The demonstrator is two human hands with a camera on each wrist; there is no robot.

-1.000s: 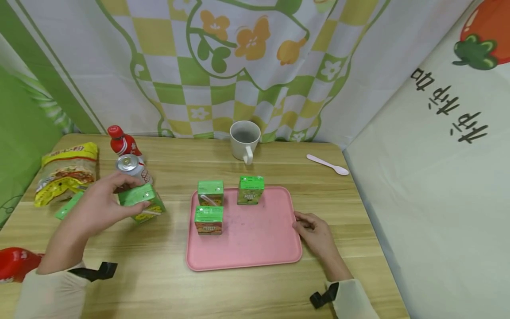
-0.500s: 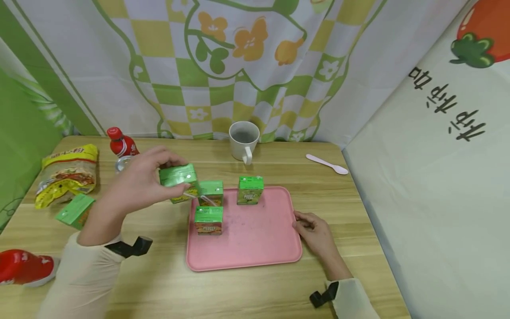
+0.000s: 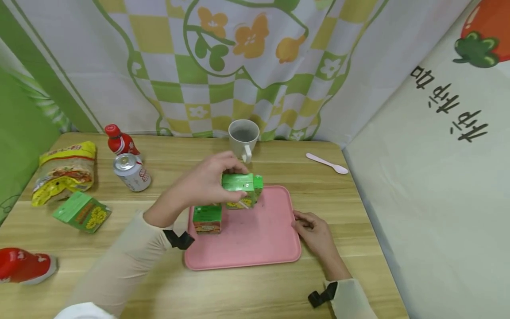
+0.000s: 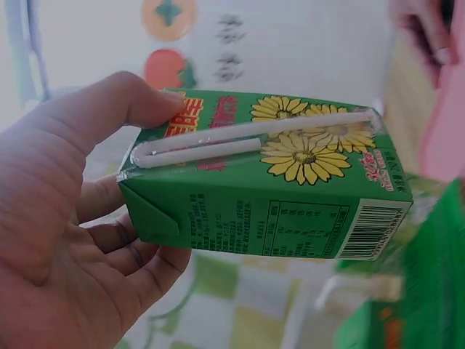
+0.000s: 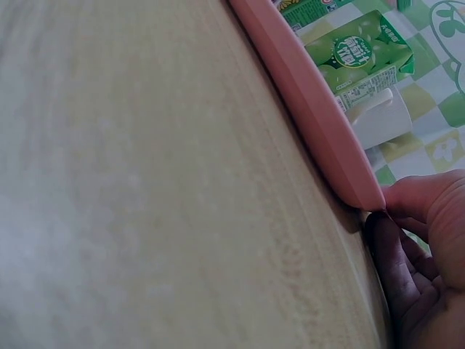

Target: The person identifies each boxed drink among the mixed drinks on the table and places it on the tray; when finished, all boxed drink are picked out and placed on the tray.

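The left hand [image 3: 207,181] was clamped on a green carton [image 4: 276,171], its thumb on the flowered face and its fingers round behind. A bent white straw lay along that face under clear wrap. The carton was toward the back of the pink tray [image 3: 255,248], though I could not tell whether its base touched down. Just behind it, and partly hidden by it, stood a fruit carton [image 5: 356,54]; another, the front carton [image 3: 207,220], sat on the tray's left side, below the left wrist. The right hand [image 3: 316,235] had the tray's right edge pinched between thumb and fingers. A mug [image 3: 244,139] stood behind the tray on the worktop [image 3: 338,190], with a pink spoon [image 3: 326,164] lying off to the right. Well to the left I saw a can [image 3: 131,172] in front of a red bottle [image 3: 121,142], a yellow bag [image 3: 65,170] with a loose carton [image 3: 83,212] just before it, and a larger red container [image 3: 28,266] near the worktop's left side.
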